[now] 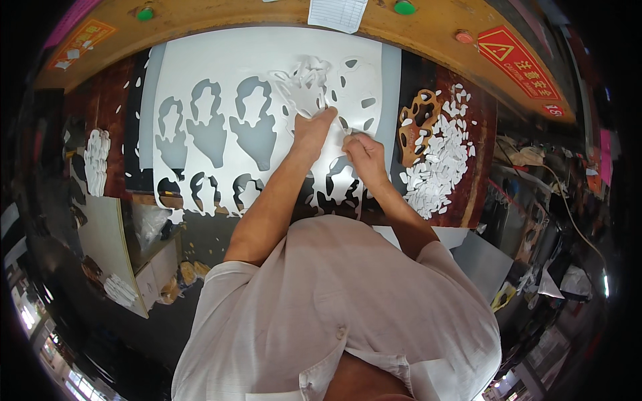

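A white sheet (200, 53) lies on the cutting bed, with rows of shoe-upper-shaped openings through it. My left hand (314, 130) is closed around the lower end of a white cut-out piece (307, 80), which is raised over the sheet and slightly blurred. Just to its right, my right hand (364, 157) is pinched shut close to the sheet; whatever lies between its fingertips is too small to make out. Small openings show in the sheet around both hands. The sheet's near part droops over the front edge of the table.
At the right lie an orange-brown cutting die (420, 123) and a heap of small white scraps (438, 167). A stack of white cut pieces (97, 162) sits at the far left. Across the back runs a yellow machine beam (254, 15) with green and red buttons.
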